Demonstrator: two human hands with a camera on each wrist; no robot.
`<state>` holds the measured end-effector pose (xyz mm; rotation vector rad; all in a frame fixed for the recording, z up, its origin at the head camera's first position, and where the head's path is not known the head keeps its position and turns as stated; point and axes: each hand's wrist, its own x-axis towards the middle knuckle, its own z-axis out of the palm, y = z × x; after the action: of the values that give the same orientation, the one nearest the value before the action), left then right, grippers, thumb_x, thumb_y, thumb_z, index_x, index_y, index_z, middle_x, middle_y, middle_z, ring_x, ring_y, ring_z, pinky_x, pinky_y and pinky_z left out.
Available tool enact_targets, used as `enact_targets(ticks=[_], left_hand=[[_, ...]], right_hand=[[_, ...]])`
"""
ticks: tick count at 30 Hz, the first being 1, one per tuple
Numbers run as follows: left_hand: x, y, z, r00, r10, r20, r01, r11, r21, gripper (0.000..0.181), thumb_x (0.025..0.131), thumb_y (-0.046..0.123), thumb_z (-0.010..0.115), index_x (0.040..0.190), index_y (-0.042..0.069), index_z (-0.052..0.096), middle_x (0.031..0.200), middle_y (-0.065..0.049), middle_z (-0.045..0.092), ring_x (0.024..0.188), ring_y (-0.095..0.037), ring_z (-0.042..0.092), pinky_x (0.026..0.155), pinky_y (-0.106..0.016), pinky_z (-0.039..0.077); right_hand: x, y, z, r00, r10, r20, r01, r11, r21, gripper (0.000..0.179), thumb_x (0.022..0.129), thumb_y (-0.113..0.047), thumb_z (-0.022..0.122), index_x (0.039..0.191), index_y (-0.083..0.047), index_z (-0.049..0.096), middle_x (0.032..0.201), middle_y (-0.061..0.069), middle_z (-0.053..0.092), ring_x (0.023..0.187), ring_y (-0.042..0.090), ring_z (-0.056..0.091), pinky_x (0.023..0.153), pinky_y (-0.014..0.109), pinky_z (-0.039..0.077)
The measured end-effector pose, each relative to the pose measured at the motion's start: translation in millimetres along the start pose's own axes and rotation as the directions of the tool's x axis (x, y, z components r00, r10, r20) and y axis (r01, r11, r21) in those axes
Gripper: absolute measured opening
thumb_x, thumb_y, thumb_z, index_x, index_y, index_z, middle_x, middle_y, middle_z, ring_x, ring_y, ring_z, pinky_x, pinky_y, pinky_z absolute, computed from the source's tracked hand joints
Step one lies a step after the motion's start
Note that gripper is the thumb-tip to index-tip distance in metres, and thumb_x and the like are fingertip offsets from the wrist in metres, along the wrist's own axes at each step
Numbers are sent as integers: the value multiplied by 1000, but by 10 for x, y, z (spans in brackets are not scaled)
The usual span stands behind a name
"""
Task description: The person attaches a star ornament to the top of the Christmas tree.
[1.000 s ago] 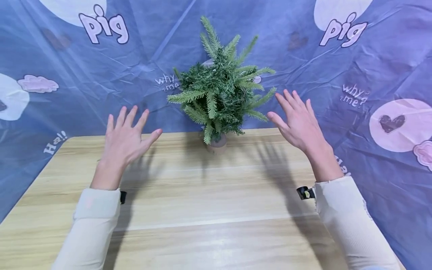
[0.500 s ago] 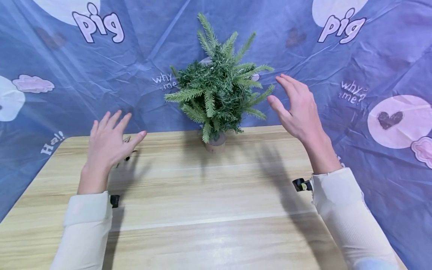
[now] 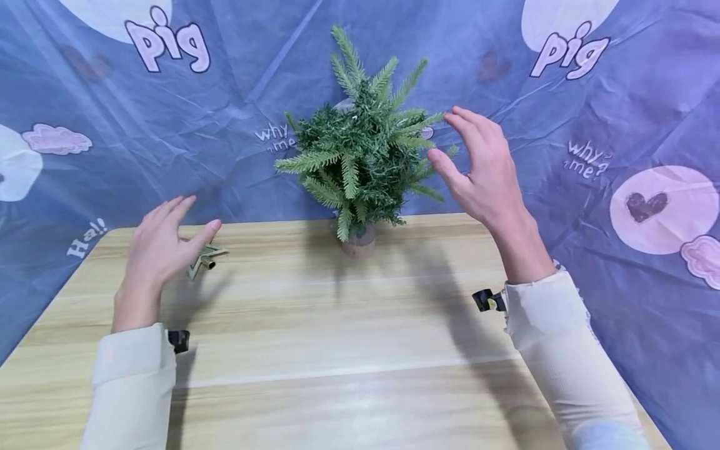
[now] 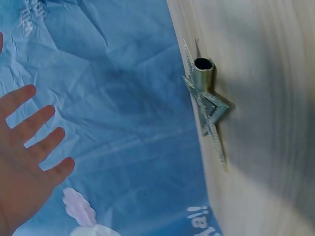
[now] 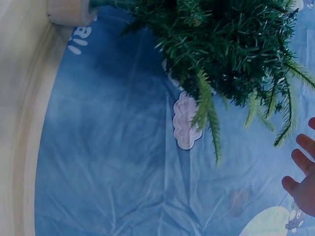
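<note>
A small artificial Christmas tree (image 3: 365, 150) stands upright in a round wooden base (image 3: 360, 242) at the back of the table. My right hand (image 3: 485, 169) is raised at its right side, fingers spread and holding nothing. In the head view the fingertips overlap the branch tips; the right wrist view shows fingers (image 5: 307, 169) apart from the foliage. On the back left of the table lies a gold star tree topper (image 4: 209, 105) with a short tube. Just above and left of it hovers my left hand (image 3: 160, 247), fingers extended, partly covering the star (image 3: 210, 253) in the head view.
A blue printed cloth (image 3: 236, 125) hangs behind the wooden table (image 3: 315, 331) and along its sides. The table's back edge runs close behind the tree and the star. Each wrist carries a small black camera (image 3: 179, 340).
My left hand has moved left and slightly down, uncovering part of the star topper. The right hand has risen and shifted left toward the tree's branches. The tree has stayed in place.
</note>
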<state>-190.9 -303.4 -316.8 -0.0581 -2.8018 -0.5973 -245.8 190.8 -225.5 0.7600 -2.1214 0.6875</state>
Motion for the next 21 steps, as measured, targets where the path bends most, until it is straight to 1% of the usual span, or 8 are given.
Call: enact_targets(ticks=[5,8,11,15,18,21], left_hand=[[-31,-121,9,1000,-27,2,27,998,-60,83,99,59,52,159,6,31,160,-27,29,145,-54,22,112,-73,17],[-43,-186,30,999,-50,20,52,995,-89,83,98,58,54,159,7,30,160,-29,28,144,-56,22,109,-76,17],[-57,-252,49,996,-76,50,81,991,-111,86,98,59,55,161,8,26,160,-31,25,143,-59,21,106,-79,17],[-67,-324,78,991,-104,88,114,987,-111,88,98,60,53,162,10,20,160,-33,22,142,-60,18,104,-81,17],[-68,-369,96,988,-115,103,125,987,-103,89,98,61,52,163,10,18,160,-34,20,143,-60,17,104,-81,16],[-74,-412,119,987,-118,112,129,987,-97,89,98,60,54,163,10,18,160,-34,20,143,-61,16,104,-81,15]], right_hand=[[55,-61,49,998,-60,-13,60,998,12,54,96,-32,67,140,-2,59,144,16,56,137,32,45,117,43,29],[97,-82,80,996,-90,-21,90,996,15,52,96,-32,68,137,0,61,141,17,58,136,32,46,118,42,29],[129,-100,116,993,-119,-27,119,993,12,52,97,-32,68,134,3,62,138,20,60,134,35,47,118,42,29],[153,-115,159,989,-144,-22,144,990,6,53,96,-35,68,132,4,63,136,21,61,133,37,48,117,43,30],[168,-123,181,988,-155,-12,155,988,-1,54,96,-37,68,131,4,64,135,21,61,132,38,49,117,44,31],[184,-129,196,990,-141,1,141,990,5,52,96,-35,68,131,3,64,137,21,60,134,37,47,118,43,30]])
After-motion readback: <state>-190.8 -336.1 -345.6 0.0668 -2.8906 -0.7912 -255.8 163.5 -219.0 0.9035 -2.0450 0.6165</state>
